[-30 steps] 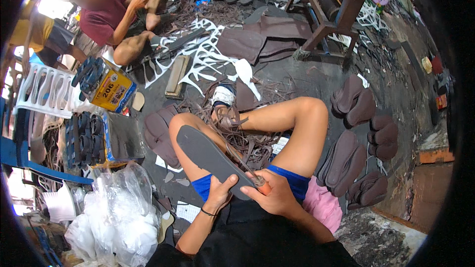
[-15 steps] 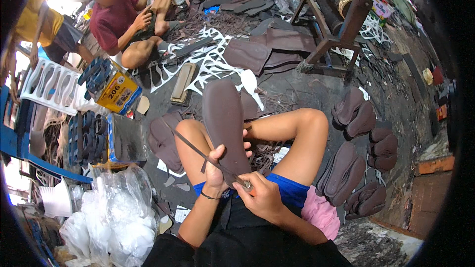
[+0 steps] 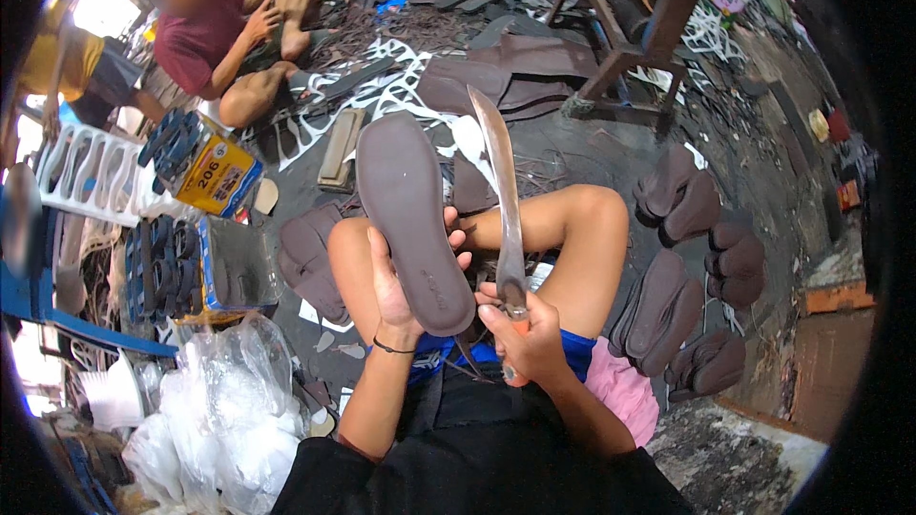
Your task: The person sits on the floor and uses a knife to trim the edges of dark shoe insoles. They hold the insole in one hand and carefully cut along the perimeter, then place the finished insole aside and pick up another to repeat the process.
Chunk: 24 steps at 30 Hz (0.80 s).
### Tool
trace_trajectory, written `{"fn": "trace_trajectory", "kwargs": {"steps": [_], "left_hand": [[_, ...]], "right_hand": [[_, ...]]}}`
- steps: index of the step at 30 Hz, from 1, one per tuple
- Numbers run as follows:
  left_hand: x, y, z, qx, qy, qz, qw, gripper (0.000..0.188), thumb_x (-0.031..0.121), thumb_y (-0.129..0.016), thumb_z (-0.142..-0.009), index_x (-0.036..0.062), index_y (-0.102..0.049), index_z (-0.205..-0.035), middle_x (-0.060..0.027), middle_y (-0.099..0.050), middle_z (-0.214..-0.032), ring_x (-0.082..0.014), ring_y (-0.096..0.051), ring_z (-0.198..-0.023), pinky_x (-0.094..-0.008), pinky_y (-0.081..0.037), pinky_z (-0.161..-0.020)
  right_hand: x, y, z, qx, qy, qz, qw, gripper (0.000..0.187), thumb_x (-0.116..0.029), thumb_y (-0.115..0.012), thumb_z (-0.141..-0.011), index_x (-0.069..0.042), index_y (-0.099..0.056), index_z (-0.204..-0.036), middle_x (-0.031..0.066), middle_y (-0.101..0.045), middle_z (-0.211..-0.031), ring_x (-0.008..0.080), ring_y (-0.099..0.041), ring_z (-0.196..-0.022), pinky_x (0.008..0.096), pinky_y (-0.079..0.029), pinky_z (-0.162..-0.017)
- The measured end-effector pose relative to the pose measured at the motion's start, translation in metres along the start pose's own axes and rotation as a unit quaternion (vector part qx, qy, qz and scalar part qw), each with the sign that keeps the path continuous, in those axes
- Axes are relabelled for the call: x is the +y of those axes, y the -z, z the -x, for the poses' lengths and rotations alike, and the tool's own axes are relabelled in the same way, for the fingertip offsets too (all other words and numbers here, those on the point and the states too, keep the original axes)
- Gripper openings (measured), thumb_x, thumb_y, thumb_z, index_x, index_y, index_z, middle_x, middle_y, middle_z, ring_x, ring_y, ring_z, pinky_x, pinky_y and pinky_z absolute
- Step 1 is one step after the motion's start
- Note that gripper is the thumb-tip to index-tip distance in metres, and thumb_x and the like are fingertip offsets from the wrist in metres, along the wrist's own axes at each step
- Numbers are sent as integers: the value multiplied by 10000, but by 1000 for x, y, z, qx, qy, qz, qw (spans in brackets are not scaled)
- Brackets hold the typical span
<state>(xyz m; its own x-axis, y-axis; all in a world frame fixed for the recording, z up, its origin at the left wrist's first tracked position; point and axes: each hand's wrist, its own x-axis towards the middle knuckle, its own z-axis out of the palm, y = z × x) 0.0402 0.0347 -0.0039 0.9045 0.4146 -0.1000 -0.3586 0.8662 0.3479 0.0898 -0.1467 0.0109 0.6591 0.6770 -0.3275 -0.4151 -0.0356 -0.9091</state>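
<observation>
I am gripping a brown sole [image 3: 412, 219] upright in my closed left hand [image 3: 401, 291], my right hand [image 3: 530, 339] clenching a knife [image 3: 501, 200] just beside it; trimming looks unfinished, with stacked soles [image 3: 668, 305] further right.

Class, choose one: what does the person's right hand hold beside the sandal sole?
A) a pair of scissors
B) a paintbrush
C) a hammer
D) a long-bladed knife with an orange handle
D: the right hand grips an orange handle, and the long knife blade points up beside the dark sole held by the left hand.
</observation>
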Motion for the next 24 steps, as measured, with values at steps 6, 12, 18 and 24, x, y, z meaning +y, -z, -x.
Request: {"fn": "trace_trajectory", "kwargs": {"steps": [6,12,18,24], "left_hand": [[-33,5,-8,-8,78,-186,979,975,817,-339,-894,-10,-481,-1389,-148,-617,-1273,-242,-622,-1112,-452,-566,-919],[-32,46,-25,32,23,-309,950,717,609,-317,-1032,102,-347,-1538,-148,-502,-1463,-291,-527,-1308,-414,-441,-1073],[-23,112,-42,117,51,-387,913,698,613,-369,-1020,121,-375,-1515,-111,-546,-1402,-254,-567,-1234,-392,-439,-1017],[-25,141,-40,156,57,-402,901,666,585,-421,-1018,127,-386,-1500,-108,-569,-1366,-248,-585,-1174,-384,-468,-957]], "right_hand": [[12,9,-2,73,34,-74,994,337,-168,-774,-897,-43,-622,-1170,-53,-588,-819,26,-499,-569,198,-439,-506],[19,113,30,392,66,-72,915,315,-175,-740,-916,-67,-652,-1199,-27,-621,-786,37,-528,-528,211,-450,-460],[123,248,86,588,61,16,807,354,-210,-762,-885,-24,-650,-1165,11,-623,-720,99,-555,-517,257,-470,-468],[170,271,85,631,68,479,606,551,-306,-786,-798,55,-589,-1165,282,-633,-1066,453,-633,-917,499,-514,-828]]}}
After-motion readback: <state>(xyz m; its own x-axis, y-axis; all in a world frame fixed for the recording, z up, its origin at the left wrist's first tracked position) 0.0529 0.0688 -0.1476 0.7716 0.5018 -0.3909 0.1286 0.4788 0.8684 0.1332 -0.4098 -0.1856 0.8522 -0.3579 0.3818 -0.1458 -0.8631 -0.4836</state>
